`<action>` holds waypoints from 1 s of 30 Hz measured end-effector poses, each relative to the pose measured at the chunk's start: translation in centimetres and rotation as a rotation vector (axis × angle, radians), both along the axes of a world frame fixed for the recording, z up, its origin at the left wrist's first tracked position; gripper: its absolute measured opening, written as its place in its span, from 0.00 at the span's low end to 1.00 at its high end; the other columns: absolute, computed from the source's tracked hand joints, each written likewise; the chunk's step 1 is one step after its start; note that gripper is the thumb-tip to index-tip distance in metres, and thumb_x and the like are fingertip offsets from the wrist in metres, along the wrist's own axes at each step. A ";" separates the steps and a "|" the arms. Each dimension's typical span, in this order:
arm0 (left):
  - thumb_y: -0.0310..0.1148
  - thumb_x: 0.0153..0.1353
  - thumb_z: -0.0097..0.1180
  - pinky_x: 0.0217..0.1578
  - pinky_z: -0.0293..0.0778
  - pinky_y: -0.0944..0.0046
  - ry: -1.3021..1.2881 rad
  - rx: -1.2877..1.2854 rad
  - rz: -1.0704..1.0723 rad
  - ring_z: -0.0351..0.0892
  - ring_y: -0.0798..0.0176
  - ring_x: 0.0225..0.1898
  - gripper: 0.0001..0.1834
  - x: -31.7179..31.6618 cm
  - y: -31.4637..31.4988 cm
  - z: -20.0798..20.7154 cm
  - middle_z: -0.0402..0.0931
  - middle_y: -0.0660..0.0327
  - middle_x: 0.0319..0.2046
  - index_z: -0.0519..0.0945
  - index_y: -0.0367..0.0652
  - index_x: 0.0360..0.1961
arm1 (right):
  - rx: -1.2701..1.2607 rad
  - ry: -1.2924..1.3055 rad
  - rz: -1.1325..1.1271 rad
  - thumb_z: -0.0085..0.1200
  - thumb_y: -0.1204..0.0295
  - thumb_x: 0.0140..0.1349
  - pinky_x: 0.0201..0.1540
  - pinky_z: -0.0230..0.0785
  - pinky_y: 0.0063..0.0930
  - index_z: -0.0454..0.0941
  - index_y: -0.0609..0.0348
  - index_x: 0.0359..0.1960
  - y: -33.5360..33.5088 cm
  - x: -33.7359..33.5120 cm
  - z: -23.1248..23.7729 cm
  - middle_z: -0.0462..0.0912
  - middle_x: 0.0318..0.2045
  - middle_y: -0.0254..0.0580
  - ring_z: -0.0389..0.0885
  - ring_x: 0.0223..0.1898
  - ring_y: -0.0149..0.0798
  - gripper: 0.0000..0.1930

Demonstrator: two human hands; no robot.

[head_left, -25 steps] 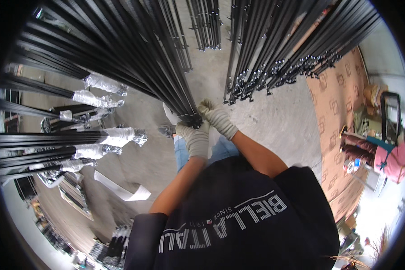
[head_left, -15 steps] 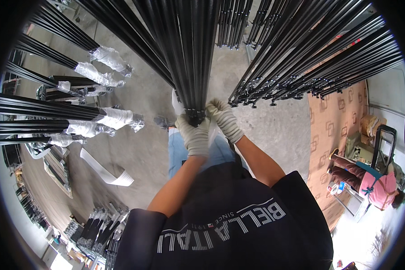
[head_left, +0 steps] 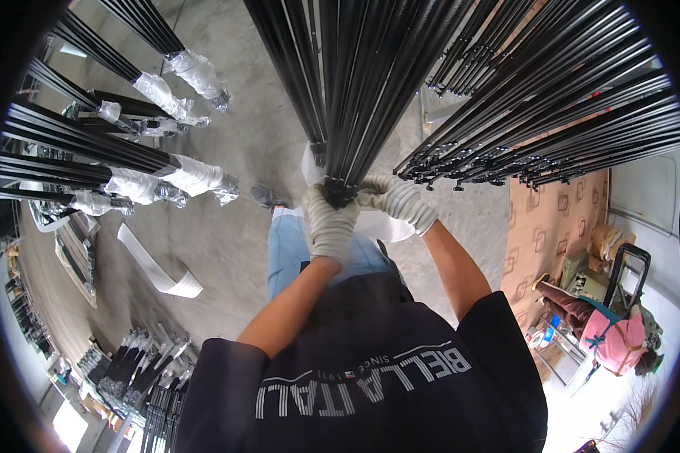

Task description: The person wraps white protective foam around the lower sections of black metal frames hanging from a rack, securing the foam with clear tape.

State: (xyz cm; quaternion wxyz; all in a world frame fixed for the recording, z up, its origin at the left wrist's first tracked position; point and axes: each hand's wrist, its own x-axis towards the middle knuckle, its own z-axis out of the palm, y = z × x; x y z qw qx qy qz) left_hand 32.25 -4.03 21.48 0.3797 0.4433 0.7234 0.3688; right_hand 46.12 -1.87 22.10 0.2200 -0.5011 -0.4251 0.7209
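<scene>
While my gloved left hand (head_left: 329,226) is curled round the near end of a bundle of black rods (head_left: 355,113), my gloved right hand (head_left: 400,201) sits against the right side of that same end, its fingers bent inward, and I cannot tell whether they close on anything. The bundle's long axis runs away from me, from my grip out past the top edge of the view, leaning slightly to the right; its near end points back toward my body, and nearly the whole length lies ahead of my hands. Just left of it, a narrower group of black rods (head_left: 285,64) stops a little short of my left hand. Below my right hand shows a white sheet (head_left: 387,226), next to my light blue jeans (head_left: 285,245). Near them, to the left, a dark shoe (head_left: 264,196) rests on the grey floor (head_left: 227,249). Farther left, rod bundles with clear-wrapped ends (head_left: 196,175) point toward me, and a white strip (head_left: 155,264) lies below them. To my right stand many more black rods (head_left: 536,113), with a patterned brown sheet (head_left: 555,226) beyond, and a person in pink (head_left: 619,343) well apart.
</scene>
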 end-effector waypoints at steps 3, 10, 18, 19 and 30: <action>0.26 0.36 0.60 0.28 0.64 0.72 -0.058 -0.093 -0.011 0.62 0.72 0.26 0.19 0.4 0.1 1.2 0.66 0.67 0.26 0.66 0.42 0.31 | 0.113 -0.096 -0.056 0.51 0.76 0.50 0.33 0.65 0.16 0.74 0.61 0.31 -0.6 -0.3 -0.5 0.74 0.22 0.29 0.70 0.27 0.24 0.06; 0.26 0.38 0.59 0.29 0.63 0.74 -0.150 -0.114 -0.038 0.62 0.73 0.28 0.17 -0.2 -0.8 1.6 0.66 0.68 0.26 0.67 0.43 0.31 | 0.014 0.125 -0.625 0.50 0.75 0.51 0.34 0.65 0.16 0.74 0.63 0.31 -2.7 -1.9 -0.2 0.76 0.26 0.35 0.72 0.28 0.25 0.07; 0.20 0.40 0.53 0.33 0.65 0.73 -0.258 0.027 0.057 0.64 0.71 0.30 0.18 -0.3 -2.1 0.6 0.65 0.65 0.29 0.67 0.44 0.36 | 0.174 0.245 -0.633 0.48 0.76 0.52 0.34 0.67 0.16 0.74 0.61 0.30 -2.6 -0.6 2.8 0.76 0.25 0.34 0.73 0.28 0.25 0.05; 0.20 0.40 0.52 0.34 0.65 0.73 -0.166 0.025 0.038 0.64 0.71 0.30 0.18 -0.4 -1.5 2.7 0.65 0.65 0.30 0.67 0.44 0.36 | 0.151 0.241 -0.644 0.48 0.75 0.52 0.33 0.66 0.15 0.74 0.60 0.30 -2.9 0.0 2.1 0.76 0.27 0.33 0.72 0.27 0.24 0.05; 0.28 0.43 0.52 0.30 0.70 0.63 0.375 0.295 -0.953 0.73 0.56 0.31 0.19 -3.5 6.3 8.0 0.70 0.54 0.37 0.69 0.41 0.40 | -0.174 0.897 -0.881 0.52 0.67 0.51 0.41 0.68 0.30 0.70 0.59 0.35 -4.4 0.2 0.0 0.74 0.31 0.37 0.73 0.34 0.34 0.13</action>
